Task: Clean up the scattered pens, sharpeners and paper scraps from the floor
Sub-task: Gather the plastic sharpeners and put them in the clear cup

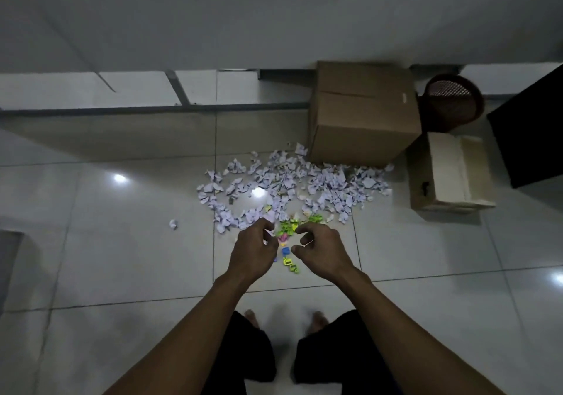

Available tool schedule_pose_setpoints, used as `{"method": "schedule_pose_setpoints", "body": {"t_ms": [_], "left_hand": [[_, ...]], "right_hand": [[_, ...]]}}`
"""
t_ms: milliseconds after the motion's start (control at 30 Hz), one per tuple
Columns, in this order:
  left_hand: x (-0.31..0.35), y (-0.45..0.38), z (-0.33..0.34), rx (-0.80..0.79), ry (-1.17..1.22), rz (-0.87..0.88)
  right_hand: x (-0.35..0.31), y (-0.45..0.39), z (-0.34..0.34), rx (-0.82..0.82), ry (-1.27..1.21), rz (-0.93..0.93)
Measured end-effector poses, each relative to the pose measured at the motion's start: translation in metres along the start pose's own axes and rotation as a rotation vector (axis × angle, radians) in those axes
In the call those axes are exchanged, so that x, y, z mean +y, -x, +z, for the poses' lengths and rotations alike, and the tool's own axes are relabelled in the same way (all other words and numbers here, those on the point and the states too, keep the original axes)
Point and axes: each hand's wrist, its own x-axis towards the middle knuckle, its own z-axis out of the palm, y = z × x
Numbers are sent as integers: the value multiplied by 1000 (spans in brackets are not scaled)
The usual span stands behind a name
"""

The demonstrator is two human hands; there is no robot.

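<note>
Both hands hover half-curled over the sharpeners [288, 243] — left hand [254, 250] and right hand [320, 250] apparently empty; best scooped together, not singly.

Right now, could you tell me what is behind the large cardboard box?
A dark red mesh basket stands behind the large cardboard box to its right, by the wall; the box covers the basket's lower left side and the floor directly behind it.

Both arms extended fwd, hands [254, 250] [320, 250] close together, fingers loosely curled.

Cardboard box [364, 114] behind paper scraps [292, 181]
</note>
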Motion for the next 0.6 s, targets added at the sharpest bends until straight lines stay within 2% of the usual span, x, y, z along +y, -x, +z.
{"method": "schedule_pose_setpoints", "body": {"t_ms": [400,500,600], "left_hand": [[-228,-152,198,18,-89,-100],[-275,-182,242,18,-133,-137],[-303,-199,273,35,-133,-163]], "right_hand": [[219,-171,210,-48,61,113],[266,-201,261,-15,114,125],[295,-213,285,44,120,126]]}}
